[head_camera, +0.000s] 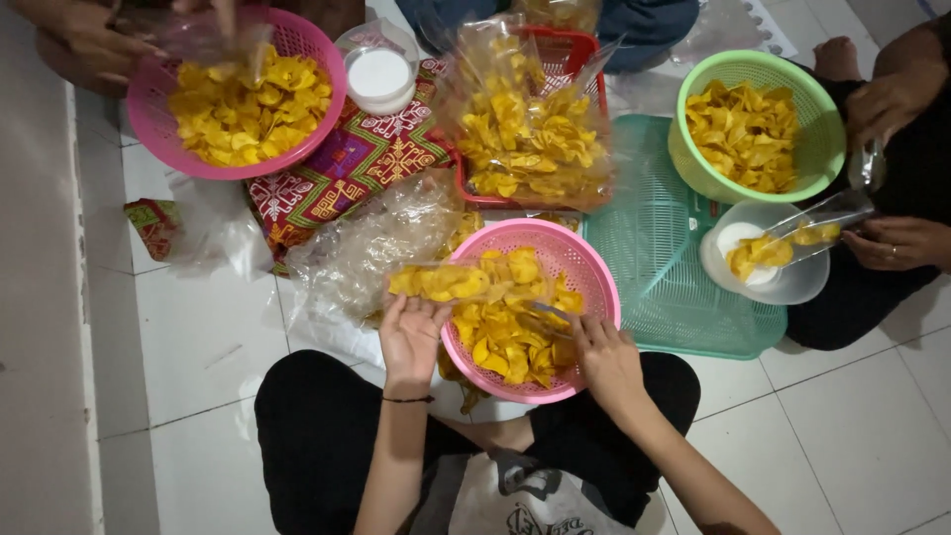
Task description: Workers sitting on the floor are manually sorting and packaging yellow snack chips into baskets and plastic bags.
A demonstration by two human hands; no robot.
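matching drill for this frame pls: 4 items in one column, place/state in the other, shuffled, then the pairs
1. left hand
2. right hand
3. green basket
4. red basket

a. under a big clear bag of chips
b. holds a small clear bag of chips
c. in the near pink basket
d. far right, open, holding loose chips

Pairs: 1-b, 2-c, 3-d, 4-a

Clear bag part-filled with yellow chips, held level over pink basket of chips, on floor
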